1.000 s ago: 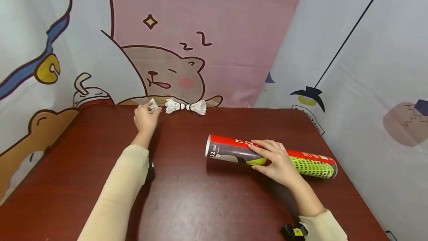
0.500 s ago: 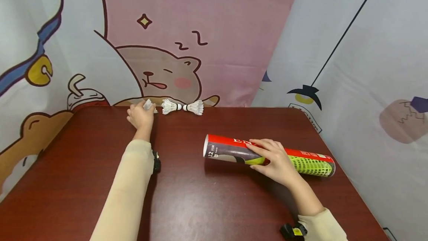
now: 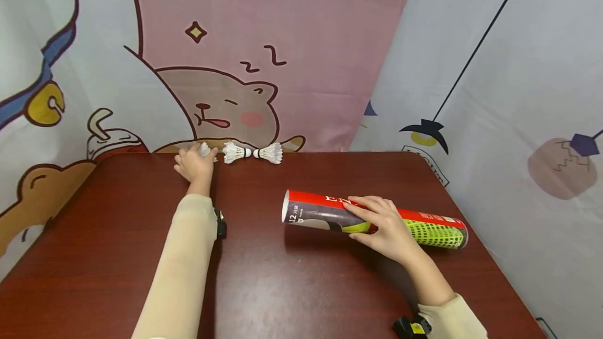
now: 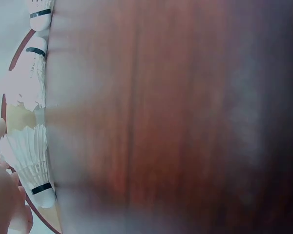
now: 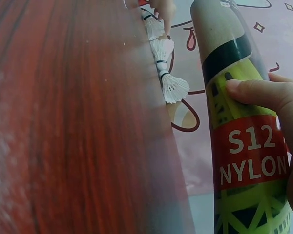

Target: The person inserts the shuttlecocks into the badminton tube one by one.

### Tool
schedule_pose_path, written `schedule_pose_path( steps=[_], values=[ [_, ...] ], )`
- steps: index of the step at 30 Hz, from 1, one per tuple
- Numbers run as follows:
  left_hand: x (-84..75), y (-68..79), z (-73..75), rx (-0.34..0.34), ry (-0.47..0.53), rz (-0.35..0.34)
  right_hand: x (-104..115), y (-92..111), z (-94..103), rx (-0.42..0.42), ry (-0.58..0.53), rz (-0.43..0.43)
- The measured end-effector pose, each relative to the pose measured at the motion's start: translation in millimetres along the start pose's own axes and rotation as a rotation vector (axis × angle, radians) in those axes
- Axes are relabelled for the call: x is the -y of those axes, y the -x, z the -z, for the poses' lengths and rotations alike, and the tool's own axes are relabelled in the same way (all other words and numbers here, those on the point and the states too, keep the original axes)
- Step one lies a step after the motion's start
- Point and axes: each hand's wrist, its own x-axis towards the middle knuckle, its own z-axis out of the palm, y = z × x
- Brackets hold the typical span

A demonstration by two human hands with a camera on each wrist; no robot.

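Beyond the left hand (image 3: 194, 165) and right hand (image 3: 386, 229), a printed fabric backdrop (image 3: 330, 30): hangs in pink and pale panels, shows a sleeping cartoon bear just past the left hand. Under both hands, a reddish-brown wood-grain table (image 3: 264, 297): reaches as far as the backdrop. Behind the left hand, a long cream sleeve (image 3: 171, 271); behind the right hand, a matching cuff (image 3: 452, 318). In the right hand, a shuttlecock tube (image 3: 325, 213) of red, grey and lime green: juts out on both sides of the grip, carries white "S12 NYLON" lettering beside the hand; impossible to tell whether touching the table. As for the right hand: grips partly closed, fingers over the top of the tube, thumb along the near side. As for the left hand: curls partly closed about a white shuttlecock (image 4: 30, 163) at the table's far edge, thumb by the feathered skirt. Just behind each hand, a black wrist device (image 3: 221, 224). Right beside the left hand, on the side toward the right hand, a second shuttlecock (image 3: 235, 153) and a third shuttlecock (image 3: 270, 154): lie cork to cork, skirts outward.
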Motion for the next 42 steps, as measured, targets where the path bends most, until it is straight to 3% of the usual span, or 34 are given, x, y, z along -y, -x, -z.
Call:
schedule_pose_path(
  steps=[5, 16, 24, 32, 42],
  values=[
    [0.8, -0.7, 4.4, -0.004, -0.035, -0.008, 1.8, -2.3, -1.2, 0.015, -0.006, 0.001],
    [2.6, 3.4, 7.8, -0.050, -0.009, -0.066, 2.4, -5.6, -4.5, 0.019, -0.004, 0.013],
    [0.0, 8.7, 10.9, -0.142, 0.007, -0.080, 2.2, -5.0, -3.1, 0.022, -0.002, 0.002],
    [-0.4, 17.8, 17.1, -0.215, 0.062, -0.126, 2.9, -3.1, -2.8, 0.025, -0.007, -0.009],
    [4.2, 29.8, 27.6, -0.256, 0.168, -0.147, 2.4, -0.9, -4.5, 0.032, 0.002, 0.001]
  ],
)
